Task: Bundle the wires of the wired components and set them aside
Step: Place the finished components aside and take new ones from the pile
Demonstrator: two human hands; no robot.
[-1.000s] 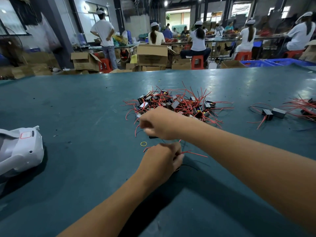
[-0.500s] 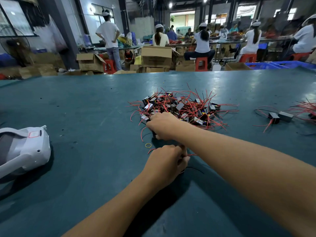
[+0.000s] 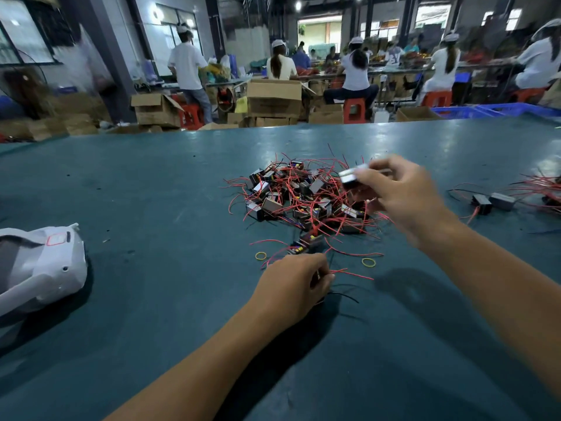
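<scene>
Tangling is the main risk: the right hand (image 3: 400, 192), blurred above the pile of wired components (image 3: 303, 196), pinches one component (image 3: 349, 176) whose red leads may drag neighbours along. The left hand (image 3: 296, 284) grips gathered wires (image 3: 352, 273) against the table (image 3: 151, 192), near two rubber bands (image 3: 260, 255); loosening could scatter them.
</scene>
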